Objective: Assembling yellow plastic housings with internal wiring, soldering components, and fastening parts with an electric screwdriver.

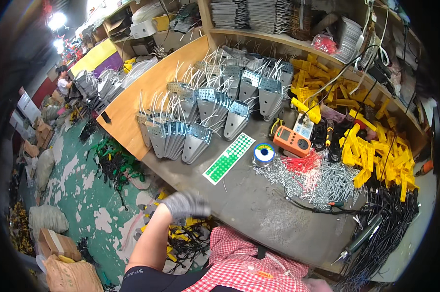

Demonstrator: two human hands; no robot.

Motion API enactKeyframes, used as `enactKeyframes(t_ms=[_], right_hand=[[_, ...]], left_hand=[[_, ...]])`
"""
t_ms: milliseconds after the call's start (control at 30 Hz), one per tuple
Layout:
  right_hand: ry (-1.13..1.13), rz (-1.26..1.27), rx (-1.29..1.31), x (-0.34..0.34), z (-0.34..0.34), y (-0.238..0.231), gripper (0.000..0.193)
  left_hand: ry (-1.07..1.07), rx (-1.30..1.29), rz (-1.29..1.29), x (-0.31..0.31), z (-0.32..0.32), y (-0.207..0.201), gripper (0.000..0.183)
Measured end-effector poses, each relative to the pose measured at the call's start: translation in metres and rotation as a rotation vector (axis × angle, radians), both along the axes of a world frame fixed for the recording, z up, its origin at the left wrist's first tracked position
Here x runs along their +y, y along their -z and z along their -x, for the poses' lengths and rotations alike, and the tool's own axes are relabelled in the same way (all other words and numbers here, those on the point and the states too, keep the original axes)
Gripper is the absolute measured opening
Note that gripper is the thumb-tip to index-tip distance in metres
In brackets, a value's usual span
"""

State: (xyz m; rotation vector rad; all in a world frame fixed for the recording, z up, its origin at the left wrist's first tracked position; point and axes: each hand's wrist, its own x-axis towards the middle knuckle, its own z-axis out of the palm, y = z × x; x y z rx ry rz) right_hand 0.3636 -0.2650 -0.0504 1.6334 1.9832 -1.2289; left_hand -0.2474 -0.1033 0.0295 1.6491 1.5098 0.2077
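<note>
My left hand, in a grey knitted glove, is at the near left edge of the workbench. Its fingers are blurred and partly hidden, so whether they hold anything does not show. My right hand is out of the picture. Nearest to the glove on the bench lies a white sheet of green round stickers. Beyond it stand rows of grey tapered housings with metal plates and white wires sticking up. Right of the sheet are a solder spool and an orange multimeter.
Loose screws and red pieces lie mid-bench. Yellow plastic parts heap up at the right, above black cables. A soldering iron rests near the front right edge. Yellow parts with black cords sit below the bench.
</note>
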Motion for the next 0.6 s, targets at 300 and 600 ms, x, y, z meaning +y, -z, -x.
enactKeyframes(t_ms=[300,600], right_hand=[[0.157,-0.335,0.16,0.12,0.072,-0.164,0.029],[0.202,-0.933,0.351,0.242,0.074,-0.115,0.022]], left_hand=[[-0.922,0.798,-0.875,0.103,0.05,0.086,0.079],[-0.994,0.117,-0.723,0.08,0.035,0.094,0.059]])
